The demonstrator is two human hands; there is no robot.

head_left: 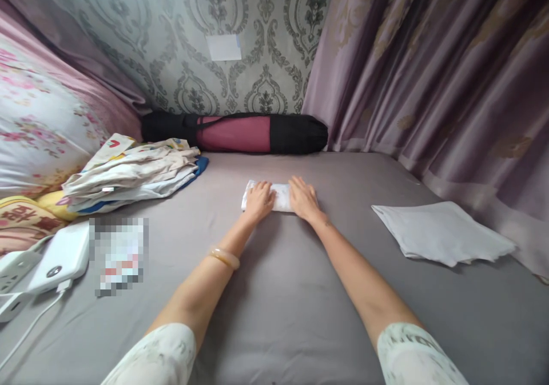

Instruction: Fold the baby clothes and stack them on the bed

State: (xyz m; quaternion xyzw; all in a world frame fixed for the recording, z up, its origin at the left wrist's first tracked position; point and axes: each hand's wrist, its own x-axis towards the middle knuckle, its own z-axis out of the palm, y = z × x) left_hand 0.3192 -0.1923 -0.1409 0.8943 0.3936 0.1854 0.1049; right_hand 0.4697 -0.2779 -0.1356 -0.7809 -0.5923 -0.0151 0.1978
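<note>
A white folded cloth [281, 197] with faint print lies as a narrow, flat bundle on the grey bed sheet [295, 293]. My left hand [259, 199] rests on its left part, palm down with the fingers stretched over the top. On the right part of the cloth lies my right hand [303, 198], also palm down, its fingers extended forward and slightly apart. Between the two hands a short stretch of the cloth shows. Both palms hide what is under them. A pale bangle [223, 258] circles my left forearm.
A rolled bag [234, 133], black and maroon, lies along the wall. At left are piled clothes [137, 170], a pillow [38, 122], a white power bank [60, 256] with a cable, and a blurred packet [122, 256]. A white folded cloth [441, 230] lies at right, near the curtain [412, 64].
</note>
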